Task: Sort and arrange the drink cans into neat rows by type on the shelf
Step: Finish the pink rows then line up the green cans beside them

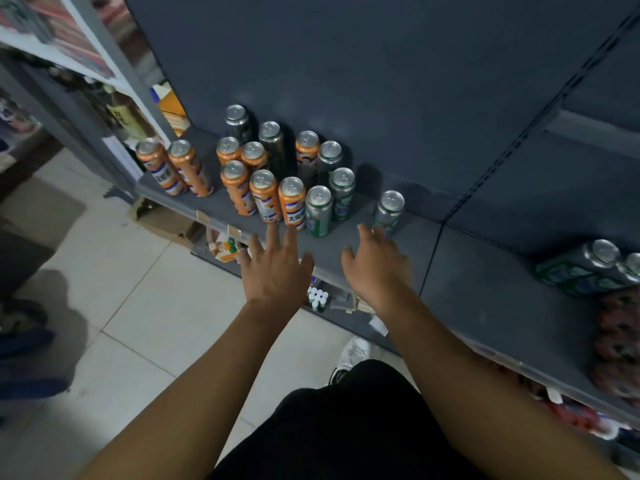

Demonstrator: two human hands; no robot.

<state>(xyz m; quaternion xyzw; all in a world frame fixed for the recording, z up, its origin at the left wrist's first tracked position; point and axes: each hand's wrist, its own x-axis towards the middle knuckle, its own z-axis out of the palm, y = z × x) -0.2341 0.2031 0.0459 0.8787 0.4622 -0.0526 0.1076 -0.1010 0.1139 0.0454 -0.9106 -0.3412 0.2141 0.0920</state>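
Drink cans (291,199) stand mixed on a grey shelf (346,244). At its far left end an orange pair (173,171) stands side by side, apart from the rest. Next comes the main bunch. Orange cans (239,185) fill its left side and front, dark cans (272,140) stand toward the back wall with one orange can among them, and green cans (318,209) stand at its right front corner. The left hand (277,268) hovers at the shelf's front edge with fingers straight and spread, its fingertips just before the front orange cans, and holds nothing. The right hand (375,261) reaches beside it, fingers loosely bent and empty. Its fingertips are near the foot of a lone can (389,211) standing apart to the right, and I cannot tell whether they touch it. Far right, on the next shelf section, a few further cans (585,265) in green show at the edge.
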